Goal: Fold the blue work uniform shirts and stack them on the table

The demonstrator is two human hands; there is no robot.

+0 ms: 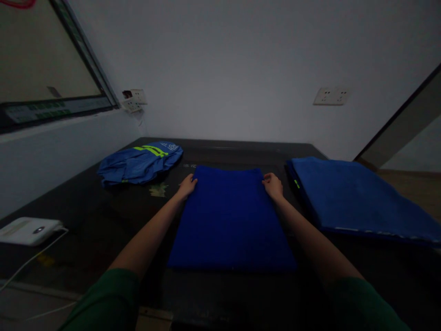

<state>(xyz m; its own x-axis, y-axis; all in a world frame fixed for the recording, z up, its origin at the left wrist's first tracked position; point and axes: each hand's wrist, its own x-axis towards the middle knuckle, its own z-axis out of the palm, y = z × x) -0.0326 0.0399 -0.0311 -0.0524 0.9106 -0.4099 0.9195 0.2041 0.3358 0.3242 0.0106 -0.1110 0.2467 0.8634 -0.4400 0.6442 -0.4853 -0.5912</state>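
Note:
A folded blue cloth (pixel 232 218) lies flat and smooth on the dark table, its narrower-looking end away from me. My left hand (pixel 188 185) is at its far left edge, thumb and fingers closed on the fabric. At the far right edge, the bent fingers of my right hand (pixel 273 185) pinch the cloth's border. Part of each hand's grip is hidden by the hand itself.
A crumpled blue garment (pixel 141 161) with yellow-green stripes lies at the back left. A stack of folded blue cloth (pixel 358 195) lies on the right. A white device (pixel 31 231) with a cable sits at the left edge. The wall (pixel 227 73) rises behind the table (pixel 220 299).

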